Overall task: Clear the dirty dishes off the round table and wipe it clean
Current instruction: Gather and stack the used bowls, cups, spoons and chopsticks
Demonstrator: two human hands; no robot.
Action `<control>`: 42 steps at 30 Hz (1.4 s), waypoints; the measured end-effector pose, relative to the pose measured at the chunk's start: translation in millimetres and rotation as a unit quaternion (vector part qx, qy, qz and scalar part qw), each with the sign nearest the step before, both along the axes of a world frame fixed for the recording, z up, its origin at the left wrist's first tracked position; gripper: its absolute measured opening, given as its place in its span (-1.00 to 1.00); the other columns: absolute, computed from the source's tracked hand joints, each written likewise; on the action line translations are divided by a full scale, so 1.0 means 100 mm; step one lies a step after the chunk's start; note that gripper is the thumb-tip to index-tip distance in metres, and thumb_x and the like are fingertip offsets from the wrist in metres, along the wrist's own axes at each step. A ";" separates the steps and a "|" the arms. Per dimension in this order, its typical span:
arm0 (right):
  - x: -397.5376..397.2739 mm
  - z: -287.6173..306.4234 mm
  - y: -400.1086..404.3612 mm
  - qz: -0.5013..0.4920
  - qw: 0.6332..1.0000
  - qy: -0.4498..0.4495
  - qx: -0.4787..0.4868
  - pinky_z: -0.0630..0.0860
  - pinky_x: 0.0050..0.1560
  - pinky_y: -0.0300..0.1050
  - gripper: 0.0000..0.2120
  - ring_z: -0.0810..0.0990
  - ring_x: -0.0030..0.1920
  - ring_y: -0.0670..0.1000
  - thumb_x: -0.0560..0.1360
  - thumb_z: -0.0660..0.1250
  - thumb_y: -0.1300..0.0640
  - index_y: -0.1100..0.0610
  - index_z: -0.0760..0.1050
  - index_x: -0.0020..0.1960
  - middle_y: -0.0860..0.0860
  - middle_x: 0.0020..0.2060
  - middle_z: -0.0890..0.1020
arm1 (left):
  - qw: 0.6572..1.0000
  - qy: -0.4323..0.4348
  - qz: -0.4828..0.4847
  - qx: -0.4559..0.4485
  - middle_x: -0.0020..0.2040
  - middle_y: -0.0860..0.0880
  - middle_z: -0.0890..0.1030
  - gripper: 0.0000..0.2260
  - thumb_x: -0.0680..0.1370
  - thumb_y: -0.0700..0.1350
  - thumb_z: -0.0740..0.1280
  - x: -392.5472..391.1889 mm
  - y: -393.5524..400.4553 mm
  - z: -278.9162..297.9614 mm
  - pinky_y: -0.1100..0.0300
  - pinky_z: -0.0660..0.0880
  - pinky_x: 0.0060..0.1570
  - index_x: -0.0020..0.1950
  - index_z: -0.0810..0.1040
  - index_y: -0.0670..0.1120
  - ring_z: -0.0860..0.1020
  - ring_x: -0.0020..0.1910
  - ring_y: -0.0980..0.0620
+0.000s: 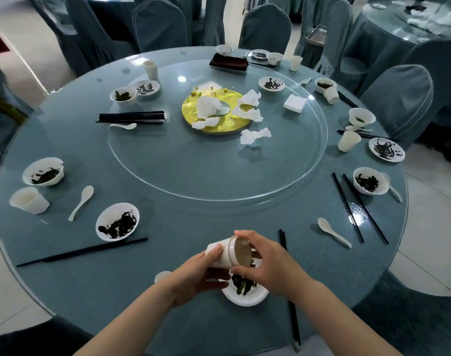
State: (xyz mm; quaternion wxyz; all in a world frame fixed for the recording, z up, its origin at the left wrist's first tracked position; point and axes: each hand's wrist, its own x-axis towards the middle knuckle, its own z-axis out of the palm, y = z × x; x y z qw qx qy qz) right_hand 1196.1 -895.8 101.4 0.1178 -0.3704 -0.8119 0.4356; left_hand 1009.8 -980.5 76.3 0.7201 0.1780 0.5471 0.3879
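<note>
At the near edge of the round blue table (pixel 168 265), both my hands hold a white cup (pixel 225 253) tipped on its side above a white bowl (pixel 247 296) with dark leftovers. My left hand (pixel 201 276) grips the cup's base from below. My right hand (pixel 268 263) grips its rim, partly hiding the bowl. Dirty white bowls (pixel 118 224), cups (pixel 29 200), spoons (pixel 82 201) and black chopsticks (pixel 83 251) ring the table. Crumpled napkins (pixel 255 136) lie on the glass turntable (pixel 216 165) around a yellow disc (pixel 216 124).
Blue-covered chairs (pixel 399 98) stand all around the table. A second round table (pixel 409 19) with clutter is at the far right. A dark folded cloth (pixel 229 62) lies at the far side. A small white object (pixel 162 276) peeks out by my left wrist.
</note>
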 end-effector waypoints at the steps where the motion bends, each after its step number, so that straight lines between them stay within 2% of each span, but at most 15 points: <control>1: 0.00 -0.01 0.00 0.000 1.000 -0.004 -0.004 0.51 0.18 -0.20 -0.31 0.58 0.10 -0.17 0.33 0.53 -0.18 -0.14 0.34 0.38 -0.23 0.12 0.56 | 1.000 0.005 -0.010 0.003 0.07 -0.15 0.65 -0.46 0.47 0.28 0.35 -0.01 0.00 0.00 0.05 0.57 0.08 0.29 0.52 -0.05 0.61 0.00 -0.04; 4: -0.02 -0.03 -0.03 -0.021 1.000 0.006 -0.006 0.49 0.16 -0.31 -0.30 0.56 0.10 -0.21 0.35 0.52 -0.18 -0.12 0.34 0.41 -0.22 0.11 0.56 | 1.000 0.016 -0.023 0.011 0.06 -0.10 0.66 -0.48 0.46 0.28 0.34 -0.02 0.02 0.03 0.07 0.56 0.08 0.28 0.53 -0.02 0.62 0.02 -0.01; 8: -0.04 -0.06 -0.08 -0.044 0.999 0.026 -0.019 0.38 0.14 -0.48 -0.28 0.51 0.17 -0.28 0.37 0.51 -0.16 -0.10 0.33 0.45 -0.23 0.19 0.54 | 0.997 0.071 -0.041 -0.004 0.04 -0.07 0.68 -0.53 0.56 0.27 0.17 -0.01 0.01 0.05 0.16 0.57 0.02 0.24 0.56 -0.04 0.64 0.03 0.00; 12: -0.06 -0.09 -0.01 -0.019 0.999 -0.009 -0.025 0.38 0.18 -0.45 -0.28 0.49 0.20 -0.26 0.37 0.47 -0.23 -0.08 0.33 0.45 -0.24 0.22 0.51 | 0.988 0.148 -0.035 -0.010 0.03 0.03 0.70 -0.55 0.57 0.27 0.13 0.05 -0.01 0.04 0.22 0.55 0.03 0.19 0.59 0.01 0.63 0.08 0.04; 15: -0.11 -0.11 0.10 -0.001 1.000 -0.022 -0.006 0.42 0.27 -0.25 -0.29 0.46 0.23 -0.24 0.39 0.47 -0.19 -0.04 0.33 0.45 -0.19 0.26 0.48 | 0.984 0.178 0.022 0.018 0.03 0.08 0.69 -0.70 0.61 0.15 0.20 0.06 0.00 0.00 0.27 0.53 -0.03 0.18 0.58 0.03 0.63 0.04 0.11; 19: -0.19 -0.19 0.34 -0.031 0.995 -0.071 0.057 0.30 0.35 -0.22 -0.33 0.36 0.34 -0.09 0.47 0.41 -0.07 0.02 0.25 0.51 -0.10 0.36 0.37 | 0.951 0.302 0.060 0.009 0.18 0.11 0.56 -0.70 0.59 0.04 0.31 -0.14 -0.06 -0.13 0.31 0.49 0.02 0.29 0.48 -0.01 0.54 0.12 0.15; 20: -0.22 -0.23 0.41 -0.036 0.992 -0.092 0.077 0.29 0.35 -0.18 -0.34 0.34 0.36 -0.03 0.49 0.39 -0.05 0.03 0.23 0.51 -0.07 0.38 0.35 | 0.937 0.346 0.051 0.009 0.18 0.10 0.55 -0.70 0.58 0.02 0.32 -0.22 -0.10 -0.18 0.34 0.47 0.02 0.29 0.46 -0.01 0.53 0.12 0.16; 22: -0.27 -0.31 0.52 -0.042 0.985 -0.130 0.101 0.30 0.34 -0.12 -0.36 0.31 0.37 0.05 0.52 0.35 -0.03 0.06 0.20 0.53 -0.01 0.40 0.32 | 0.893 0.450 0.019 0.012 0.20 0.08 0.53 -0.66 0.57 0.00 0.34 -0.39 -0.22 -0.26 0.27 0.40 0.17 0.33 0.46 -0.02 0.49 0.21 0.12; 24: -0.33 -0.36 0.60 -0.040 0.980 -0.166 0.105 0.29 0.35 -0.08 -0.36 0.30 0.37 0.09 0.54 0.33 -0.02 0.08 0.17 0.54 0.03 0.42 0.29 | 0.861 0.508 0.008 0.008 0.24 0.05 0.51 -0.63 0.57 -0.01 0.34 -0.54 -0.34 -0.31 0.20 0.34 0.29 0.35 0.45 -0.05 0.45 0.27 0.08; 32: -0.43 -0.58 0.60 0.005 0.961 -0.249 0.118 0.41 0.28 -0.02 -0.36 0.39 0.31 0.09 0.56 0.28 -0.10 0.05 0.12 0.53 0.03 0.42 0.30 | 0.848 0.527 0.048 -0.033 0.29 0.00 0.49 -0.62 0.57 -0.03 0.34 -0.88 -0.78 -0.48 0.15 0.33 0.31 0.36 0.44 -0.06 0.42 0.32 0.04; 34: -0.44 -0.60 0.60 0.005 0.958 -0.262 0.118 0.35 0.34 0.02 -0.32 0.35 0.36 0.10 0.55 0.28 -0.13 0.05 0.09 0.54 0.04 0.46 0.26 | 0.846 0.528 0.052 -0.038 0.29 -0.01 0.49 -0.62 0.56 -0.03 0.35 -0.93 -0.86 -0.50 0.15 0.33 0.31 0.36 0.44 -0.07 0.42 0.32 0.03; 36: -0.48 -0.62 0.60 0.006 0.952 -0.274 0.137 0.18 0.48 0.04 -0.26 0.19 0.49 0.11 0.52 0.29 -0.19 0.05 0.06 0.56 0.06 0.52 0.18 | 0.845 0.529 0.057 -0.048 0.29 -0.01 0.49 -0.63 0.56 -0.04 0.35 -1.00 -0.94 -0.52 0.16 0.33 0.31 0.35 0.45 -0.07 0.43 0.31 0.02; 38: -0.56 -0.61 0.55 0.000 0.955 -0.243 0.171 0.03 0.53 0.02 -0.27 0.10 0.53 0.13 0.52 0.32 -0.16 0.09 0.12 0.55 0.10 0.53 0.17 | 0.844 0.529 0.067 -0.056 0.28 0.00 0.49 -0.64 0.55 -0.04 0.36 -1.08 -1.00 -0.52 0.14 0.34 0.31 0.34 0.45 -0.05 0.43 0.31 0.02; 39: -0.60 -0.60 0.50 -0.002 0.958 -0.208 0.196 0.04 0.52 0.02 -0.32 0.15 0.52 0.14 0.52 0.34 -0.11 0.13 0.20 0.52 0.12 0.50 0.23 | 0.844 0.528 0.073 -0.058 0.27 0.00 0.49 -0.64 0.55 -0.04 0.36 -1.13 -1.02 -0.52 0.13 0.35 0.31 0.33 0.46 -0.05 0.43 0.31 0.02; 42: -0.85 -0.55 0.33 0.019 0.960 -0.099 0.261 0.34 0.40 0.06 -0.49 0.41 0.36 0.13 0.49 0.26 -0.07 0.17 0.43 0.36 0.12 0.32 0.48 | 0.842 0.527 0.098 -0.056 0.25 -0.01 0.51 -0.66 0.55 -0.07 0.36 -1.33 -1.05 -0.51 0.12 0.35 0.31 0.31 0.47 -0.07 0.44 0.29 0.01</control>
